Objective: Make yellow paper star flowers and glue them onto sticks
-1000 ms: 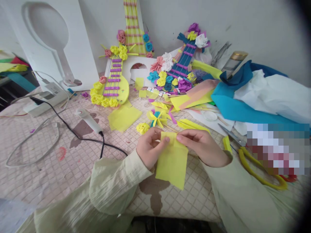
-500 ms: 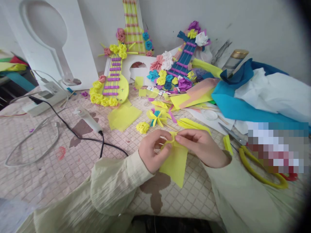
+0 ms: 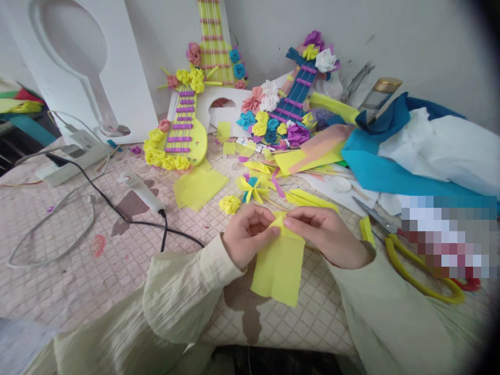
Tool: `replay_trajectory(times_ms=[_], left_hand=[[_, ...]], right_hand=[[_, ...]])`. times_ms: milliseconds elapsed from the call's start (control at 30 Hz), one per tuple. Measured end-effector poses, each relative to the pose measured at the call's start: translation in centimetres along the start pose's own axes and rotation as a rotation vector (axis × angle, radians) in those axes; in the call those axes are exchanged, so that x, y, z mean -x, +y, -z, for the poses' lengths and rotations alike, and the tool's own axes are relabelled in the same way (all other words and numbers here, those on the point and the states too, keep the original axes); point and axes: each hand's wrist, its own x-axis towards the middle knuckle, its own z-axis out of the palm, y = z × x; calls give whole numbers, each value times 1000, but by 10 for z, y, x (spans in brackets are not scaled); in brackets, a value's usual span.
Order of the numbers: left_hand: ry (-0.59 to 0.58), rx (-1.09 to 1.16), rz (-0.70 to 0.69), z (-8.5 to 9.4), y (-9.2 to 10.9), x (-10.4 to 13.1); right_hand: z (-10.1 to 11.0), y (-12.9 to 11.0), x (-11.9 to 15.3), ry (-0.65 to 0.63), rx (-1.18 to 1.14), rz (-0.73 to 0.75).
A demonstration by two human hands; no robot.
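Paper [image 3: 278,268] (yellow, prob. thin) hangs over the tablecloth [image 3: 316,312], its top end pinched in your L hand [image 3: 245,240] & R hand [image 3: 333,237]. Tug 'em apart too hard & it could rip; hold too loose, folds may slip.

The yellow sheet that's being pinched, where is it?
In the head view, the yellow sheet is low and just right of centre, its top pinched between the left hand and right hand, below and right of the loose ruffled yellow flower.
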Motion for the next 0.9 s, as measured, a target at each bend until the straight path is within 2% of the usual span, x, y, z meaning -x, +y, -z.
replay_trajectory(times_ms=[200, 533, 900], left_hand=[[-8, 19, 12, 1, 0, 1], [-41, -78, -61, 0, -1, 2], [-43, -128, -67, 1, -3, 2]], right_hand=[[1, 0, 0, 11, -14, -44], [-2, -1, 2, -6, 18, 41], [-3, -1, 2, -5, 73, 48]])
